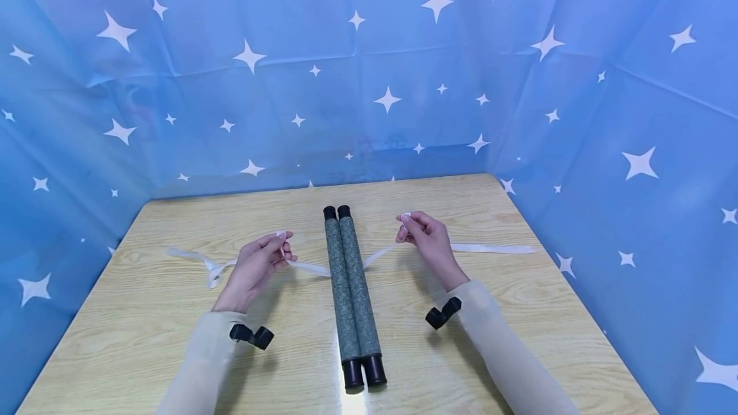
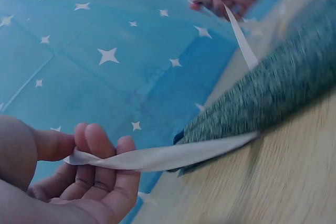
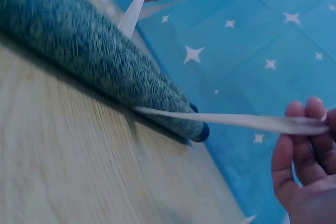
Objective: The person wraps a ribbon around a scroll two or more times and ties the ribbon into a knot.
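A scroll with two green patterned rolls side by side and dark end knobs lies lengthwise on the table. A white ribbon comes out from under it on both sides. Left of the scroll, my left hand pinches the ribbon between thumb and fingers, raised above the table. On the other side, my right hand pinches the ribbon's other part, also raised. Between each hand and the rolls the ribbon slants down. Its loose left end trails folded past the left hand; the right end stretches out straight.
The wooden table is bordered at the back and sides by a blue curtain with white stars. A black wrist mount sits on the left sleeve, another black mount on the right.
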Demonstrator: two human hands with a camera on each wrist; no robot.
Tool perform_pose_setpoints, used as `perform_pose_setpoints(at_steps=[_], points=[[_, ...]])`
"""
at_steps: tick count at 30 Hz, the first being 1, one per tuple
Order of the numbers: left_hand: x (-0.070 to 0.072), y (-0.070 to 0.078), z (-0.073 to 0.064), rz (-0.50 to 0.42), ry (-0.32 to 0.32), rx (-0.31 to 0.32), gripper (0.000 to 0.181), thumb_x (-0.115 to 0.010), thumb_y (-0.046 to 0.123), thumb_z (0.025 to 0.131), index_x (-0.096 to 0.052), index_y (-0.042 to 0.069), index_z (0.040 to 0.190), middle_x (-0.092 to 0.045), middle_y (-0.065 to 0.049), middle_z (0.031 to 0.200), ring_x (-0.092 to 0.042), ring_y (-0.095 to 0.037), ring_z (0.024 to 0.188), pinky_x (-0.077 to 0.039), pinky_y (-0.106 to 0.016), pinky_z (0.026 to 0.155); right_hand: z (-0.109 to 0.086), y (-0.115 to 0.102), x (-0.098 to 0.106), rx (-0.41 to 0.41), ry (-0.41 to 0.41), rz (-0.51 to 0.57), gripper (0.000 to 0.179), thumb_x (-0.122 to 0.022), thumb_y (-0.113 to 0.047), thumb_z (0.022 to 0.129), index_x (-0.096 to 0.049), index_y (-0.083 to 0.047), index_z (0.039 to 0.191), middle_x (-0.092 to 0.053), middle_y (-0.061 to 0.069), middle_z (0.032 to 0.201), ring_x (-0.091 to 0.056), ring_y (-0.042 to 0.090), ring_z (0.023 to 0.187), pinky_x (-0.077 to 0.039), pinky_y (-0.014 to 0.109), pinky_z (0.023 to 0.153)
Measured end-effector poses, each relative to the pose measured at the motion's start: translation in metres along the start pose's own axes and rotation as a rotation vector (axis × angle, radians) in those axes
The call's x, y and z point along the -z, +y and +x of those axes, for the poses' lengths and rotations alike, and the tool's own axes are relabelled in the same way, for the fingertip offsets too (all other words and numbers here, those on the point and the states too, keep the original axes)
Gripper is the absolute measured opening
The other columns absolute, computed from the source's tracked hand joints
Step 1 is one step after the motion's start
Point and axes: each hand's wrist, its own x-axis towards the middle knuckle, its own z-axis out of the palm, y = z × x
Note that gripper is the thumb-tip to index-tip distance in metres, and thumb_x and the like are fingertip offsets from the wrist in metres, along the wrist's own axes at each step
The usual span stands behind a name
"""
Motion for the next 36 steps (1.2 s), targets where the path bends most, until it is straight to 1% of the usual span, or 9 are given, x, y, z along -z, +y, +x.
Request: perform_pose_setpoints(at_steps=[3, 7, 12, 18, 19, 22, 27, 32, 36], points=[[-0.003, 0.002, -0.001, 0.093, 0.001, -0.027, 0.041, -0.051, 0.026, 0.109, -0.055, -0.004, 0.138, -0.064, 0.0, 0.093, -0.067, -0.01, 0.082, -0.058, -0.025, 0.087, 0.001, -0.005, 0.0, 0.053, 0.01, -0.073, 0.034, -0.059, -0.034, 0.105, -0.069, -0.006, 0.122, -0.063, 0.001, 0.073, -0.064, 0.014, 0.071, -0.059, 0.029, 0.074], [-0.01, 0.007, -0.003, 0.216, -0.001, -0.075, 0.043, -0.052, 0.033, 0.109, -0.061, -0.001, 0.134, -0.069, -0.005, 0.101, -0.07, -0.012, 0.086, -0.059, -0.026, 0.09, 0.002, -0.013, 0.001, 0.108, -0.008, -0.148, 0.034, -0.058, -0.032, 0.106, -0.069, -0.008, 0.127, -0.057, 0.003, 0.068, -0.054, 0.015, 0.062, -0.047, 0.028, 0.06], [-0.02, 0.016, -0.004, 0.302, 0.009, -0.099, 0.042, -0.052, 0.036, 0.108, -0.064, 0.006, 0.135, -0.074, -0.008, 0.101, -0.071, -0.014, 0.084, -0.06, -0.029, 0.089, 0.003, -0.025, -0.001, 0.151, -0.047, -0.19, 0.036, -0.058, -0.033, 0.106, -0.068, -0.009, 0.13, -0.055, 0.005, 0.066, -0.05, 0.016, 0.06, -0.039, 0.025, 0.056], [-0.031, 0.027, -0.001, 0.36, 0.014, -0.189, 0.039, -0.051, 0.038, 0.108, -0.069, 0.006, 0.121, -0.074, -0.006, 0.106, -0.07, -0.017, 0.075, -0.062, -0.033, 0.083, 0.005, -0.038, -0.004, 0.165, -0.078, -0.104, 0.033, -0.059, -0.032, 0.106, -0.069, -0.011, 0.13, -0.055, 0.004, 0.067, -0.054, 0.019, 0.061, -0.059, 0.033, 0.063], [-0.034, 0.029, 0.0, 0.367, 0.005, -0.204, 0.039, -0.051, 0.038, 0.108, -0.07, 0.005, 0.118, -0.074, -0.006, 0.106, -0.07, -0.017, 0.073, -0.062, -0.033, 0.082, 0.005, -0.04, -0.005, 0.168, -0.085, -0.09, 0.033, -0.059, -0.031, 0.105, -0.068, -0.01, 0.129, -0.054, 0.005, 0.066, -0.055, 0.019, 0.06, -0.061, 0.036, 0.064], [-0.041, 0.033, 0.001, 0.406, -0.033, -0.228, 0.036, -0.051, 0.037, 0.109, -0.07, 0.009, 0.123, -0.073, -0.01, 0.097, -0.066, -0.018, 0.067, -0.059, -0.03, 0.073, 0.007, -0.045, -0.01, 0.169, -0.104, -0.083, 0.032, -0.06, -0.03, 0.105, -0.069, -0.011, 0.128, -0.055, 0.006, 0.067, -0.054, 0.016, 0.058, -0.061, 0.038, 0.061], [-0.053, 0.036, 0.005, 0.48, -0.15, -0.248, 0.034, -0.051, 0.029, 0.109, -0.066, 0.007, 0.131, -0.07, -0.018, 0.083, -0.058, -0.016, 0.059, -0.045, -0.025, 0.054, 0.007, -0.05, -0.022, 0.178, -0.151, -0.156, 0.031, -0.058, -0.031, 0.106, -0.07, -0.014, 0.129, -0.059, 0.011, 0.073, -0.055, 0.015, 0.059, -0.058, 0.034, 0.058], [-0.061, 0.034, 0.011, 0.532, -0.235, -0.264, 0.029, -0.054, 0.025, 0.109, -0.069, 0.005, 0.123, -0.066, -0.015, 0.073, -0.051, -0.014, 0.054, -0.042, -0.029, 0.05, 0.005, -0.054, -0.037, 0.187, -0.226, -0.204, 0.028, -0.058, -0.028, 0.106, -0.069, -0.016, 0.129, -0.057, 0.007, 0.071, -0.053, 0.021, 0.059, -0.054, 0.036, 0.055], [-0.067, 0.032, 0.014, 0.55, -0.307, -0.268, 0.023, -0.055, 0.021, 0.108, -0.068, 0.005, 0.117, -0.064, -0.017, 0.072, -0.047, -0.019, 0.05, -0.043, -0.032, 0.049, 0.003, -0.054, -0.047, 0.176, -0.296, -0.243, 0.028, -0.058, -0.026, 0.106, -0.066, -0.016, 0.131, -0.055, 0.006, 0.069, -0.052, 0.028, 0.057, -0.051, 0.037, 0.054]])
